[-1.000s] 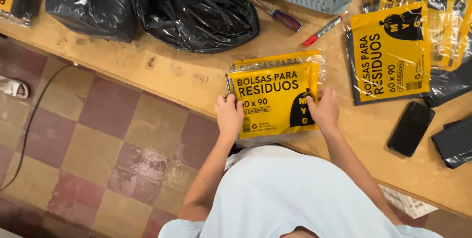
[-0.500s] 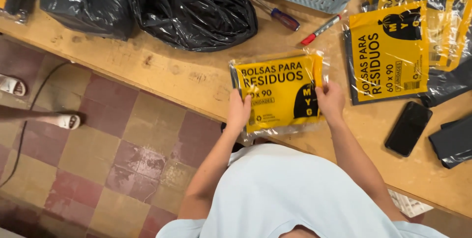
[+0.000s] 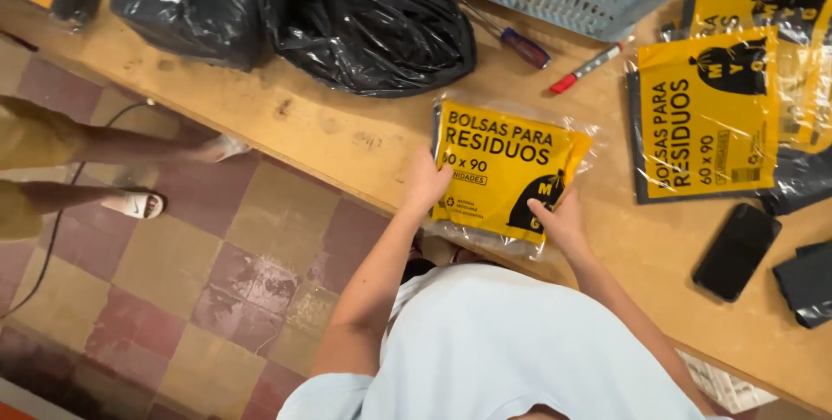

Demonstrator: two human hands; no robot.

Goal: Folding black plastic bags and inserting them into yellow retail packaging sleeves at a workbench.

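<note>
- Both hands are gripping a yellow bag packet (image 3: 503, 173) in clear wrap: left hand (image 3: 426, 186) clamped on its 9 o'clock edge, right hand (image 3: 562, 222) pinching its 5 o'clock corner.
- Compared with a moment ago, the packet is sitting further onto the wooden table (image 3: 347, 138) and tilting clockwise, so the hands are evidently squaring it up.
- Both forearms are reaching forward from the body, wrists low.
- Black plastic bags (image 3: 364, 21) are lying at 11 o'clock, a matching packet (image 3: 702, 117) at 2 o'clock, a phone (image 3: 737, 251) at 3 o'clock.
</note>
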